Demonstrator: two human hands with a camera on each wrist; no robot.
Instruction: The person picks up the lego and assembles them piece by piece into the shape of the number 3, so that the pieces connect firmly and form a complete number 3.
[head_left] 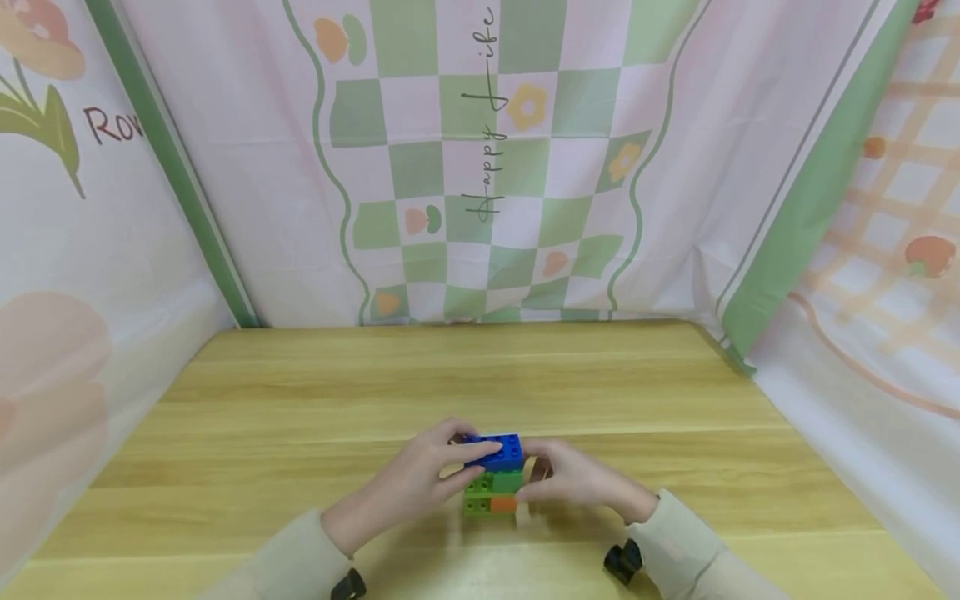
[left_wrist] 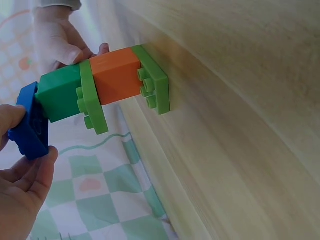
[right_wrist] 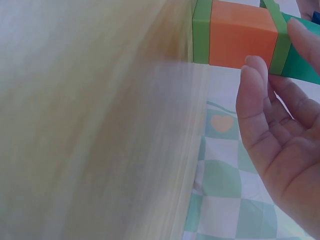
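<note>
A stack of toy building bricks stands on the table. From the bottom up it has a lime plate (left_wrist: 159, 82), an orange brick (left_wrist: 116, 75), a second lime plate (left_wrist: 93, 97) and a green brick (left_wrist: 61, 92), with a blue brick (left_wrist: 33, 122) on top. My left hand (head_left: 420, 471) pinches the blue brick between thumb and fingers, one finger lying across its studs. The blue brick sits slightly tilted on the green one. On the stack's right side, my right hand (head_left: 570, 477) holds around the green brick and upper lime plate, its thumb at the near side.
The wooden table (head_left: 300, 375) reaches back to a checkered curtain (head_left: 480, 167). Printed cloth (head_left: 165, 275) hangs along the left, and more cloth (head_left: 847, 333) on the right. A black wrist strap piece (head_left: 624, 560) shows beside the right sleeve.
</note>
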